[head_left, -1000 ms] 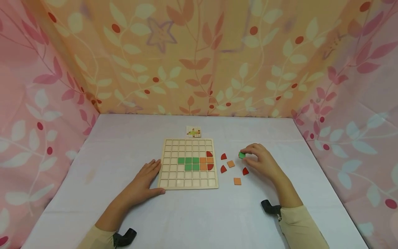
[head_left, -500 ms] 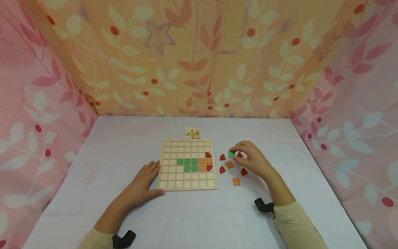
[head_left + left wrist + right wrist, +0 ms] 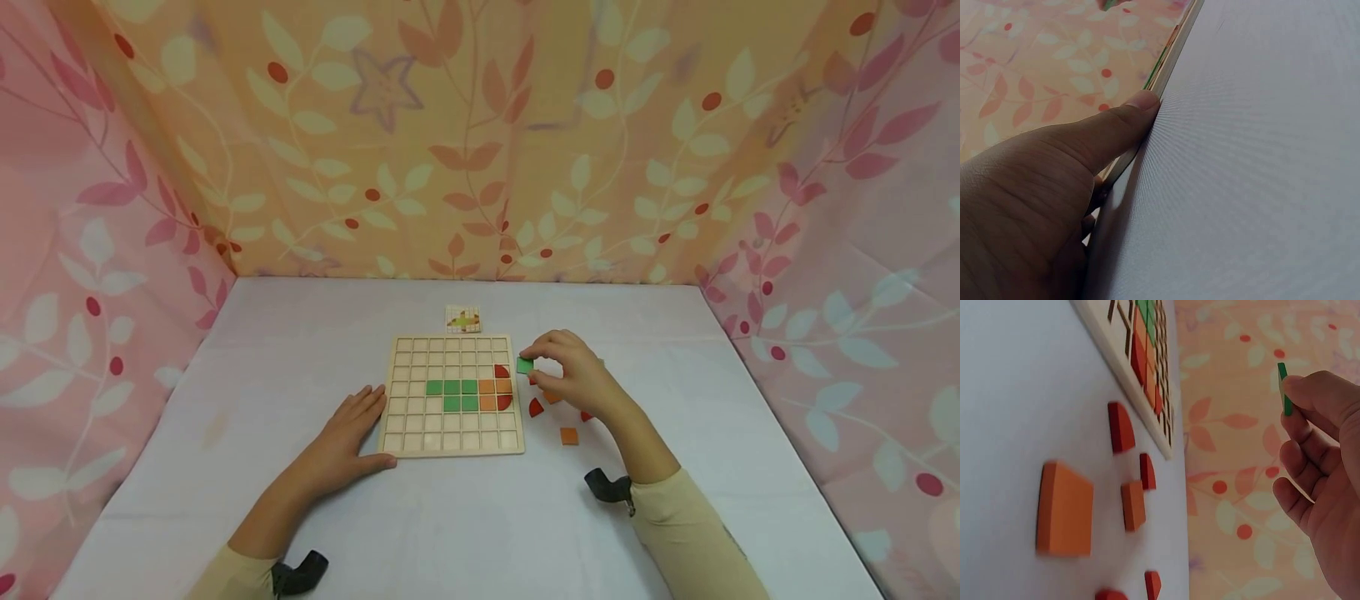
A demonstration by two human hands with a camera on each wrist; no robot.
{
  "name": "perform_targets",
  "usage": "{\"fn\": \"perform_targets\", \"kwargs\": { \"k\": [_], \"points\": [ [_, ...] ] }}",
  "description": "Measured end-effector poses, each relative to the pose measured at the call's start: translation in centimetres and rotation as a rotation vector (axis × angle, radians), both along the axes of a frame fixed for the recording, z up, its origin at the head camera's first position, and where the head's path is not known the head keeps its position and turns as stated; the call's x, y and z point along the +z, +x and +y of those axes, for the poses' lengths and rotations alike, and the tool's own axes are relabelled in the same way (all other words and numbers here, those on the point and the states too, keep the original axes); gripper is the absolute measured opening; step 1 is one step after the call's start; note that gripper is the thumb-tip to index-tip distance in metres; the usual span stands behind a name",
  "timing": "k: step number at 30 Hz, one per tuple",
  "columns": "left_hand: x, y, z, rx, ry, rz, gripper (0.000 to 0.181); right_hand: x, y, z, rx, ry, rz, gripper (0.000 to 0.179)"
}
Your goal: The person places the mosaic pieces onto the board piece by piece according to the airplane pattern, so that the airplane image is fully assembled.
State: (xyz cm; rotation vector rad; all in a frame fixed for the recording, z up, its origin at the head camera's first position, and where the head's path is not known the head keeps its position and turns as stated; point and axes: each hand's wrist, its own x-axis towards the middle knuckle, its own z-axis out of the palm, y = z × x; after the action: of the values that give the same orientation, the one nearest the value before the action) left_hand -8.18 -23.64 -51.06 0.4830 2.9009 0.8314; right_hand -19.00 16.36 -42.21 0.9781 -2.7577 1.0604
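Observation:
My right hand (image 3: 576,371) pinches a green square tile (image 3: 524,365) between thumb and fingertips, just beyond the right edge of the wooden grid board (image 3: 435,446). In the right wrist view, the green tile (image 3: 1284,390) is seen edge-on, raised off the table. Green tiles (image 3: 452,387) lie in the middle cells of the board. Orange tiles (image 3: 487,387) and red quarter-round tiles (image 3: 502,372) fill cells at its right. With fingers stretched out, my left hand (image 3: 345,437) rests along the board's left side. In the left wrist view its thumb (image 3: 1125,119) touches the board's edge.
Loose pieces lie right of the board: a red quarter-round (image 3: 536,407), an orange square (image 3: 569,436) and others partly under the right hand. A small pattern card (image 3: 462,319) lies behind the board. Patterned cloth walls (image 3: 480,167) surround the white table (image 3: 450,533).
The right hand has carried the green tile leftward, from past the loose pieces to beside the board's right edge. The left hand and the tiles on the board have stayed put.

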Motion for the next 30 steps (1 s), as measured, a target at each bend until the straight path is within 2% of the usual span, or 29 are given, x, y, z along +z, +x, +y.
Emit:
{"fn": "perform_targets", "kwargs": {
  "k": [9, 18, 25, 30],
  "points": [
    [0.2, 0.1, 0.1, -0.018, 0.024, 0.044, 0.107, 0.1, 0.0, -3.1, 0.044, 0.011, 0.001, 0.027],
    [0.3, 0.1, 0.0, -0.004, 0.011, -0.007, 0.108, -0.3, 0.2, -6.2, 0.104, 0.017, -0.007, 0.027],
    [0.3, 0.1, 0.0, -0.002, 0.018, -0.007, 0.108, -1.2, 0.5, -8.6, 0.151, 0.011, -0.026, 0.026],
    [0.2, 0.0, 0.0, -0.005, 0.020, -0.001, 0.108, -2.0, 0.7, -10.0, 0.168, 0.056, -0.016, 0.026]
  ]
}}
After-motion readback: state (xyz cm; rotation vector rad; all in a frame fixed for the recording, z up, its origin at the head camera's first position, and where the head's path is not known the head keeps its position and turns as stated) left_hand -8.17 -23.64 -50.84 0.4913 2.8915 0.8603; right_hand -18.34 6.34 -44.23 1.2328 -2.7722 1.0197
